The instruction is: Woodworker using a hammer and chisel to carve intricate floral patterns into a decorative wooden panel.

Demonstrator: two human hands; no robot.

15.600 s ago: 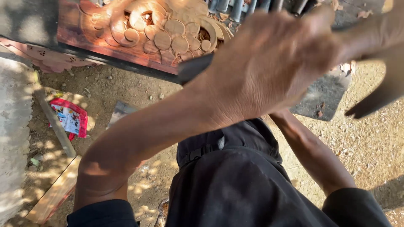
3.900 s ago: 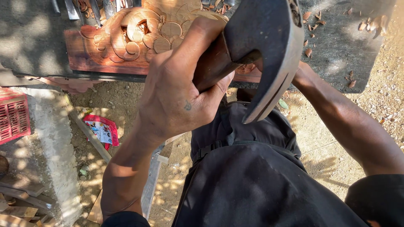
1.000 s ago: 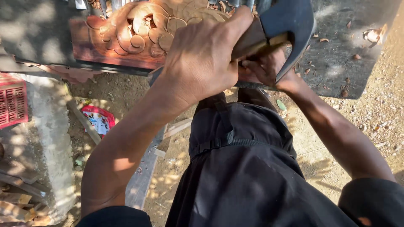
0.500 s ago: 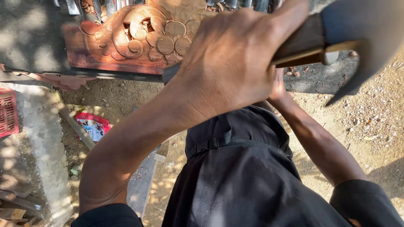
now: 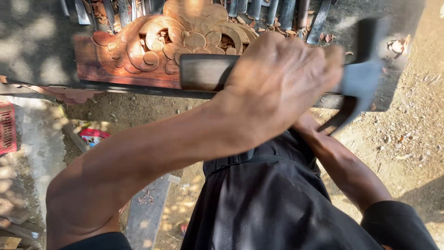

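Left hand (image 5: 282, 81) raised close to the camera, fist closed around the dark wooden handle (image 5: 203, 71) of a hatchet-like tool. Handle butt sticking out to the left of the fist, squared and dark. Tool's grey metal head (image 5: 360, 81) jutting out to the right of the knuckles, blurred, with its lower edge sweeping down to a point near the right forearm. Left forearm running from the near left corner up to the fist, bare below a dark sleeve.

Right hand mostly hidden behind the left fist and the tool head; only the wrist and forearm (image 5: 342, 162) showing, reaching up from the near right. Open or closed: cannot tell.

Behind the fist, on the far side, a reddish carved wood panel (image 5: 152, 51) lying on a dark workbench (image 5: 37, 51), cut with scrolls and leaf shapes, partly covered by the handle. Just beyond the panel, a row of metal chisels (image 5: 277, 11) laid side by side along the far edge.

Below, black trousers (image 5: 277, 203) filling the near middle. Sandy ground (image 5: 407, 143) to the right, scattered with wood chips. To the left, a grey plank (image 5: 148, 213) on the dirt, a small red packet (image 5: 95, 136), and a red crate (image 5: 7, 127) at the left border.
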